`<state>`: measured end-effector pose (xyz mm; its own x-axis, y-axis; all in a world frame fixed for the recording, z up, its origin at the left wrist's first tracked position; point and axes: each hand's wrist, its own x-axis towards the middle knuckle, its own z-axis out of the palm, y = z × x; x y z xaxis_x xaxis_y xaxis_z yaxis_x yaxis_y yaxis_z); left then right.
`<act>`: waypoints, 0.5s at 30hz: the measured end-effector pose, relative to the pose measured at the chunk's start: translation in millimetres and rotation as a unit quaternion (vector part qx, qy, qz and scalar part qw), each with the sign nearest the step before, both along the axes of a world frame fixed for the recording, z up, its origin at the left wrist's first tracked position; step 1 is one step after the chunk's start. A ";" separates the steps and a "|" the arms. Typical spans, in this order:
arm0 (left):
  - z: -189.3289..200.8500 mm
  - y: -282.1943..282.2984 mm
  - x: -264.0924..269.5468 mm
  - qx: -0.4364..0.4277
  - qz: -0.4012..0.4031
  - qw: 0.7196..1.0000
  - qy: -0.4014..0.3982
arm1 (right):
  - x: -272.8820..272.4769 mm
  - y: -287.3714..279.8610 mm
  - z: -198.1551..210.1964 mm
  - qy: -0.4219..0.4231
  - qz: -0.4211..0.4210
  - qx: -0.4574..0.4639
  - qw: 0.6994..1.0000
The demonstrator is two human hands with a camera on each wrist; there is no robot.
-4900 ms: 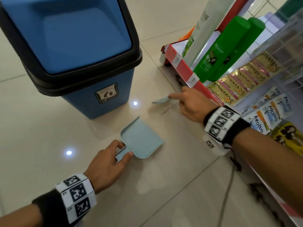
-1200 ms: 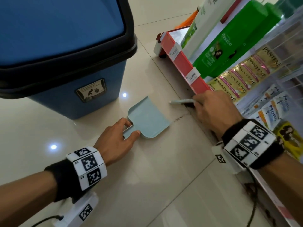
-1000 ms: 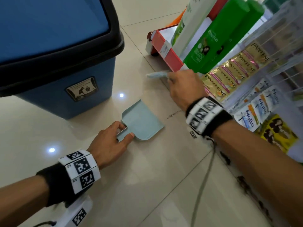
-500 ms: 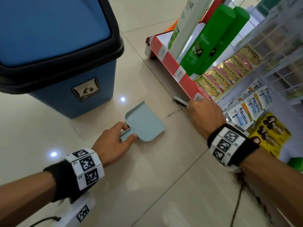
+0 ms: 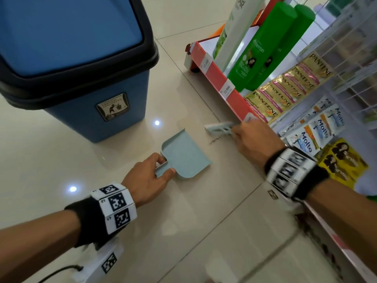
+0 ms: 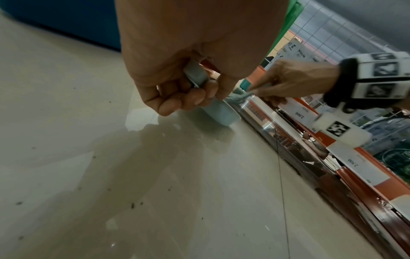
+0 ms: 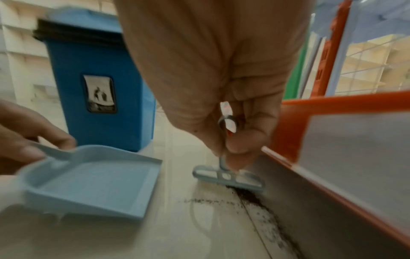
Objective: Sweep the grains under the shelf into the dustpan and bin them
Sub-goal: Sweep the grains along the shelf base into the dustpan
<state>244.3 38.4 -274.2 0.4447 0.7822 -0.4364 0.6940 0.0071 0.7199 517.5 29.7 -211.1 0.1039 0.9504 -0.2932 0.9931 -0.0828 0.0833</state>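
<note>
A glossy cream tiled floor (image 5: 183, 231) fills the head view, with thin grout lines and bright lamp reflections. At the upper left stands a blue plastic bin with a black rim (image 5: 85, 78); along the right edge runs an orange-edged shop shelf (image 5: 234, 94) stocked with green shampoo bottles (image 5: 263, 52) and hanging sachets.

Near the centre, the left hand (image 5: 146, 180) has fingers and thumb curled round the short handle of a pale blue plastic dustpan (image 5: 185, 156), which lies on the floor with its open lip towards the shelf. Right of centre, the right hand (image 5: 255, 139) pinches the thin handle of a small pale blue hand brush (image 5: 219, 128), its head down at the shelf's foot. A thin line of dark grains (image 7: 213, 201) lies on the tile between brush and dustpan lip, thickening into a dark pile along the shelf base just beneath the brush.
</note>
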 end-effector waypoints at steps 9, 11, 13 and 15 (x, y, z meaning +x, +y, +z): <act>-6.9 -17.8 -17.0 0.010 -0.011 1.000 0.007 | -4.0 -4.8 21.3 0.094 0.042 0.139 0.985; -8.4 -25.7 -22.3 0.016 -0.014 1.000 0.007 | -13.0 10.0 11.3 0.114 0.060 0.136 0.982; -9.8 -35.0 -28.6 0.016 -0.021 1.000 0.009 | -17.2 15.3 3.2 0.129 0.070 0.102 0.984; -10.9 -44.7 -35.8 0.010 -0.022 1.000 0.010 | -11.1 6.9 0.1 0.122 0.080 0.056 0.988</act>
